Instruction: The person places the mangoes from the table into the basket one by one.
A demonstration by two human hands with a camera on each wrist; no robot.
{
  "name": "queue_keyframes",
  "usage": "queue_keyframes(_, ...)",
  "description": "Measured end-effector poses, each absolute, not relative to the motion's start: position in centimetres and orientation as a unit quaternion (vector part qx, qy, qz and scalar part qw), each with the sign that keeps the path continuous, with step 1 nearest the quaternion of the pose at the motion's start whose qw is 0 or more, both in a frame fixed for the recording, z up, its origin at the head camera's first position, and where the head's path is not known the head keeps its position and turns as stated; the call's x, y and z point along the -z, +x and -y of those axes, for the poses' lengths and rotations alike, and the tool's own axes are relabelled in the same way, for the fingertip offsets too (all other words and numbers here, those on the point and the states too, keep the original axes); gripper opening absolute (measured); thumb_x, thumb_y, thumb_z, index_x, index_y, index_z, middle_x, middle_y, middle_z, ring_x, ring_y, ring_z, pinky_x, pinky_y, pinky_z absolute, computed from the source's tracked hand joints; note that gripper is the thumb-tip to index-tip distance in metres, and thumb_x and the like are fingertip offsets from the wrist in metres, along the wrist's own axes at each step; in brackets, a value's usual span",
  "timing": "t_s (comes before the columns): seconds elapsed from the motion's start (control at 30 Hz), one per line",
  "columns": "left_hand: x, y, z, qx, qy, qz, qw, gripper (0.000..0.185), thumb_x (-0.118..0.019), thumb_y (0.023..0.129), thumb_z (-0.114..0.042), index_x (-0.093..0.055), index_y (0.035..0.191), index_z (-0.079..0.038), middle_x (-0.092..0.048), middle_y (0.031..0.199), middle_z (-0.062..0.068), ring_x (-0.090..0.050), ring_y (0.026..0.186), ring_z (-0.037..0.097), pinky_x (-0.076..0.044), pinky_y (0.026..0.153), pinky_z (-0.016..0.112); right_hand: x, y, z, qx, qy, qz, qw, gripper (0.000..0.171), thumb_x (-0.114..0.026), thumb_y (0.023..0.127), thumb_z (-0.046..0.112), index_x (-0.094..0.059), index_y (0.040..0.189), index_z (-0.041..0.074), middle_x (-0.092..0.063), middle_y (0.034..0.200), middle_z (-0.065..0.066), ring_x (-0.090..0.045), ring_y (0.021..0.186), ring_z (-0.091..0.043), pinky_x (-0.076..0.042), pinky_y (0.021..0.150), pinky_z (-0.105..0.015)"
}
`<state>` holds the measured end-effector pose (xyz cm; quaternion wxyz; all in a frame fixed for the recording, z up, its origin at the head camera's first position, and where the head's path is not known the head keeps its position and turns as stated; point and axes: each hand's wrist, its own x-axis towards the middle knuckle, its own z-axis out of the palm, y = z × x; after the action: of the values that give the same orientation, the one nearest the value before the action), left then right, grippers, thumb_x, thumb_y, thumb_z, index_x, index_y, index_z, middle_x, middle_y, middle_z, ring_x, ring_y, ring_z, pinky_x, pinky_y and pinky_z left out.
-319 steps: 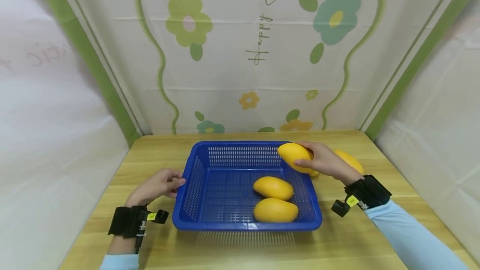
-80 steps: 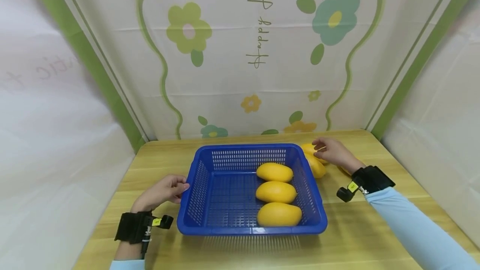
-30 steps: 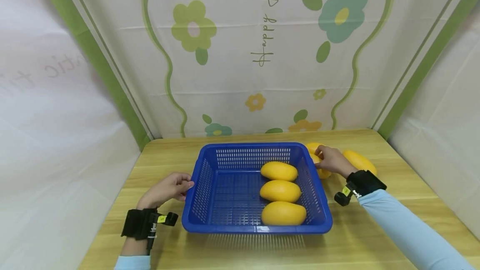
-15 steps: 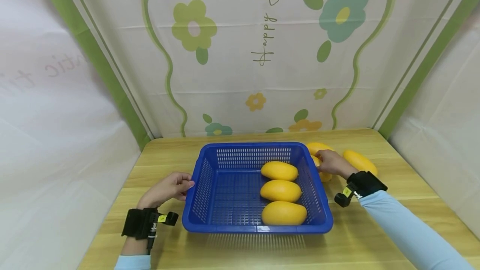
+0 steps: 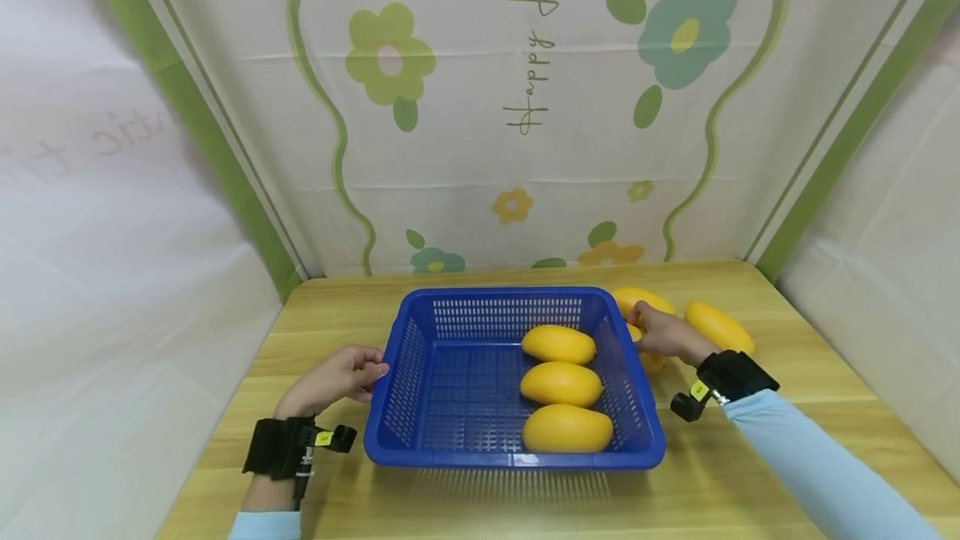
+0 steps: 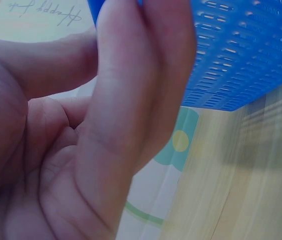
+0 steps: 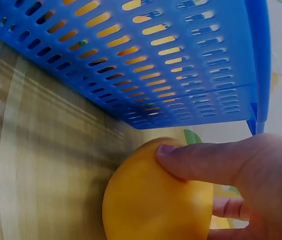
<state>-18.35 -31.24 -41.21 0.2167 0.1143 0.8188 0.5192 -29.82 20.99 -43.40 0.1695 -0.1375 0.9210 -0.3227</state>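
A blue slotted plastic basket [image 5: 517, 460] sits on the wooden table with three yellow mangoes lined up along its right side, the nearest one [image 5: 567, 429] by the front wall. My left hand [image 5: 337, 377] pinches the basket's left rim between thumb and curled fingers. Just outside the right wall, my right hand [image 5: 663, 333] grips another mango [image 7: 155, 200], thumb on its near side and fingers round the far side. In the head view the hand covers much of that mango. A further mango [image 5: 643, 300] lies behind it, partly hidden.
One more mango [image 5: 718, 327] lies on the table [image 5: 795, 407] to the right of my right hand, close to the forearm. A white floral cloth [image 5: 465, 107] hangs behind the table, and similar cloth walls stand at both sides.
Over the longer span a third mango went from my right hand into the basket. The right hand then returned to the mangoes outside and took hold of one. My left hand stays at the rim.
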Motion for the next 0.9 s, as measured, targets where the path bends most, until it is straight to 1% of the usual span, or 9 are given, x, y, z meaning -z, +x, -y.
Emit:
queue_keyframes(0.07,41.2,-18.4,31.3,-0.518,0.114,-0.819,0.218,0.024,-0.051,0.105,-0.018,-0.057,0.104,0.005,-0.063,0.084,0.003,-0.059,0.071,0.011,-0.06,0.067,0.031,43.4,-29.6,-21.1,0.325,-0.146,-0.918,0.172,0.054,-0.073,0.082,0.012,-0.043,0.123,-0.006,-0.057,0.089,-0.016,-0.054,0.075,-0.027,-0.045,0.064,-0.033)
queue_keyframes(0.13,41.1,-18.4,31.2,-0.517,0.114,-0.82,0.219,0.023,-0.05,0.105,-0.018,-0.056,0.102,0.004,-0.062,0.082,0.003,-0.058,0.069,0.011,-0.059,0.066,0.03,43.3,-29.4,-21.1,0.323,-0.15,-0.917,0.18,0.059,-0.074,0.085,0.018,-0.044,0.129,-0.007,-0.061,0.109,-0.027,-0.06,0.093,-0.04,-0.054,0.078,-0.044)
queue_keyframes(0.2,41.0,-18.4,31.2,-0.518,0.114,-0.819,0.219,0.023,-0.05,0.106,-0.018,-0.056,0.101,0.004,-0.062,0.082,0.002,-0.057,0.068,0.011,-0.059,0.064,0.029,43.3,-29.3,-21.0,0.319,-0.157,-0.916,0.187,0.064,-0.074,0.088,0.026,-0.046,0.136,-0.006,-0.056,0.132,-0.032,-0.057,0.114,-0.046,-0.051,0.093,-0.056)
queue_keyframes(0.27,41.0,-18.4,31.1,-0.518,0.115,-0.819,0.219,0.023,-0.05,0.106,-0.018,-0.056,0.101,0.004,-0.062,0.082,0.002,-0.057,0.068,0.011,-0.059,0.065,0.029,43.2,-29.1,-20.9,0.315,-0.156,-0.915,0.197,0.07,-0.074,0.089,0.034,-0.046,0.142,-0.003,-0.047,0.145,-0.031,-0.051,0.126,-0.048,-0.046,0.099,-0.062)
queue_keyframes(0.4,41.1,-18.4,31.2,-0.519,0.116,-0.818,0.219,0.024,-0.05,0.106,-0.017,-0.057,0.103,0.005,-0.064,0.083,0.003,-0.058,0.068,0.01,-0.059,0.065,0.029,43.2,-29.0,-21.0,0.314,-0.154,-0.913,0.209,0.074,-0.072,0.09,0.038,-0.043,0.148,0.001,-0.048,0.146,-0.029,-0.053,0.123,-0.042,-0.049,0.094,-0.056)
queue_keyframes(0.53,41.2,-18.4,31.2,-0.519,0.118,-0.818,0.217,0.024,-0.05,0.106,-0.018,-0.057,0.102,0.005,-0.064,0.083,0.003,-0.058,0.068,0.011,-0.059,0.065,0.029,43.3,-29.0,-21.2,0.317,-0.147,-0.913,0.211,0.073,-0.072,0.09,0.036,-0.043,0.149,0.003,-0.048,0.145,-0.03,-0.055,0.117,-0.041,-0.053,0.08,-0.046)
queue_keyframes(0.63,41.2,-18.4,31.2,-0.52,0.117,-0.818,0.217,0.024,-0.05,0.106,-0.018,-0.057,0.103,0.005,-0.063,0.083,0.003,-0.058,0.068,0.011,-0.059,0.065,0.029,43.4,-29.0,-21.5,0.329,-0.13,-0.91,0.214,0.073,-0.073,0.089,0.034,-0.043,0.149,0.005,-0.056,0.134,-0.027,-0.06,0.094,-0.033,-0.05,0.066,-0.037)
queue_keyframes(0.73,41.3,-18.4,31.2,-0.521,0.114,-0.817,0.218,0.024,-0.05,0.106,-0.017,-0.057,0.104,0.005,-0.064,0.085,0.003,-0.059,0.069,0.011,-0.06,0.067,0.031,43.5,-29.0,-21.7,0.338,-0.114,-0.91,0.211,0.069,-0.072,0.09,0.033,-0.046,0.147,0.004,-0.061,0.115,-0.018,-0.056,0.076,-0.023,-0.048,0.06,-0.034)
queue_keyframes(0.9,41.2,-18.3,31.2,-0.52,0.118,-0.818,0.216,0.024,-0.049,0.106,-0.018,-0.057,0.103,0.005,-0.062,0.082,0.003,-0.057,0.067,0.011,-0.059,0.066,0.029,43.3,-28.7,-22.3,0.327,-0.104,-0.919,0.195,0.059,-0.069,0.093,0.032,-0.052,0.134,-0.006,-0.059,0.098,-0.013,-0.056,0.078,-0.022,-0.052,0.062,-0.033)
